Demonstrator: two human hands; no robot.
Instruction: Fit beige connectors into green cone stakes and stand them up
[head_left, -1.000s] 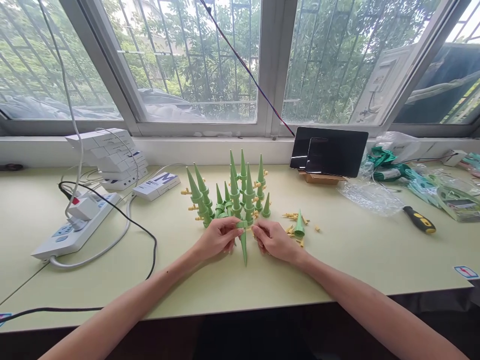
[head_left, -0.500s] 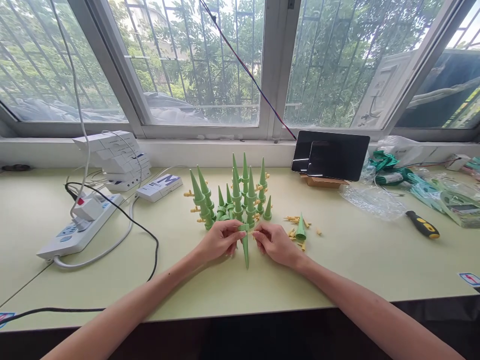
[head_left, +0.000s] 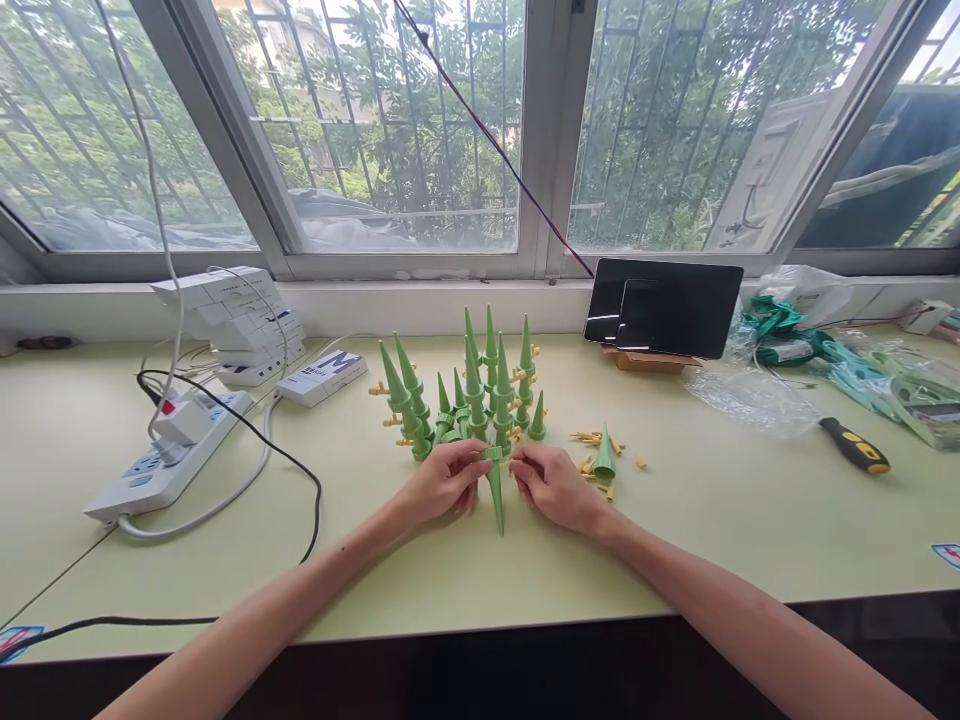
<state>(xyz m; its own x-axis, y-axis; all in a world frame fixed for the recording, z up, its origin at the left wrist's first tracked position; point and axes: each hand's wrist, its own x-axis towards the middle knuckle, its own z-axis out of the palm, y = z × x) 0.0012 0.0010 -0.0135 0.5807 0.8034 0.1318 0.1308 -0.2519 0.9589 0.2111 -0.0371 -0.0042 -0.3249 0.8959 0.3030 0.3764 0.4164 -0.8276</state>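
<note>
Hands, left (head_left: 444,480) and right (head_left: 555,485), close together over the middle of the counter (head_left: 465,600), with only a narrow gap between their fingertips. The left hand grips a green spike (head_left: 496,500) at its collar, thumb in front, the point directed down and toward the viewer; the right hand, fingers drawn into a pinch, holds a small yellow piece (head_left: 505,463) at the collar's right side, though whether it is seated there cannot be told. Between the spike's point and the front edge of the counter lies a broad open strip, flanked by the two forearms. Just beyond the hands stands a cluster of upright green spikes (head_left: 502,385), some with yellow side pegs, leaving little room ahead. To the right, just beside the right hand, a loose green cone (head_left: 604,460) stands among scattered yellow pieces (head_left: 596,438); from there open counter extends to a black-and-yellow screwdriver (head_left: 855,447) and clear plastic wrapping (head_left: 757,395). To the left, a black cable (head_left: 319,490) curves across the surface to the left forearm, bounding the room on that side; past it lie a white power strip (head_left: 180,480), a single white box (head_left: 322,378) and a stack of white boxes (head_left: 244,325). At the back edge, dark screens (head_left: 675,305) lean above a cardboard piece (head_left: 651,362), near the windowsill (head_left: 420,302).
</note>
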